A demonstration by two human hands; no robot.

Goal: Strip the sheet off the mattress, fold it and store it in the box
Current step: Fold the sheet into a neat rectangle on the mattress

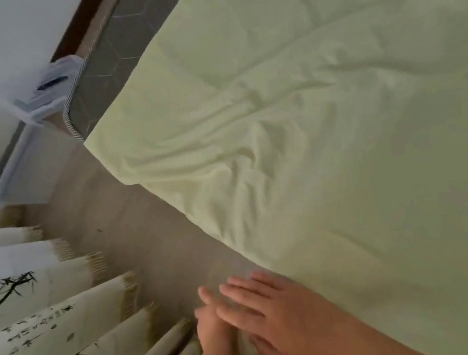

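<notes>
Fingers point(239, 295) of the right hand point(281, 319) are seen straight and slightly fanned, motion-blurred, with nothing gripped. That hand is placed at the near edge of the pale yellow-green sheet point(328, 148); contact with the cloth cannot be told. The left hand point(214, 329) is partly hidden behind the right one and blurred; whether its fingers are spread, closed or pinching cloth cannot be told. A small bit of sheet is seen between the two hands.

The sheet is spread over most of the mattress point(121, 39), wrinkled toward the far corner, with its long edge draped off the side over the beige floor point(130, 223). A strip of grey hexagon-quilted mattress with corded piping is left uncovered along the far side. The clear plastic box point(41, 96), whitish lid on, is seen just beside the far mattress corner. Cream curtains point(36, 328) with ink bamboo print and fringed hems are hung beside the floor strip.
</notes>
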